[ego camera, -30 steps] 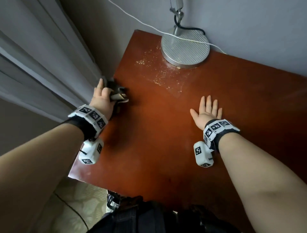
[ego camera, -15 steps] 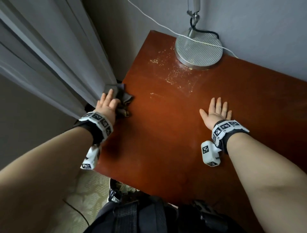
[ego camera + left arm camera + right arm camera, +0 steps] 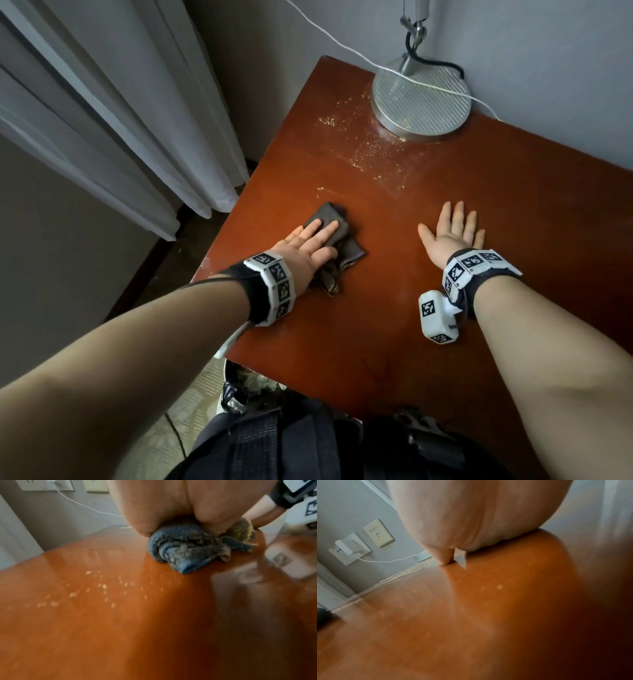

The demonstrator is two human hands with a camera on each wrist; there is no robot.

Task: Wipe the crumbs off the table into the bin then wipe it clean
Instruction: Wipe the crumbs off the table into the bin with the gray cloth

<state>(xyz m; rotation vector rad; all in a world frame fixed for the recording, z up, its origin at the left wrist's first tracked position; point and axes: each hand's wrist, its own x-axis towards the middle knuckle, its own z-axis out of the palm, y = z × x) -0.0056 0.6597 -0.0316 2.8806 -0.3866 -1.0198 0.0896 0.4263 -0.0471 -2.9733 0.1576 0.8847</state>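
Left hand (image 3: 305, 248) lies flat on the cloth (image 3: 337, 236), fingers straight across the top, pressing the bunched rag down on the bench (image 3: 376, 342) a little in from the left edge. No clenched grip there: the palm is doing the work. Right hand (image 3: 448, 236) is spread open on bare wood to the right of it, grasping nothing, just bracing.

The crumbs (image 3: 370, 154) sit further off, a pale scatter running from the middle of the bench up to the lamp base (image 3: 420, 102) at the far edge, with a small patch off to the far left. The left wrist view shows more loose flakes (image 3: 102, 586) on the wood near the rag, and grit already caught in its folds.

The bin (image 3: 246, 383) peeks out under the near left corner, dark liner showing, mostly hidden by the bench and the forearm.

To my eye the job here is to reach the cloth out past the far scatter, right up against the lamp base, then draw it back toward that near left corner in one long, even stroke. Keep the palm flat and the leading fold down so crumbs ride ahead instead of slipping under. The risk is the left edge: steer too wide and they drop on the floor beside the bin. That white cable (image 3: 342, 51) across the lamp base wants avoiding too.
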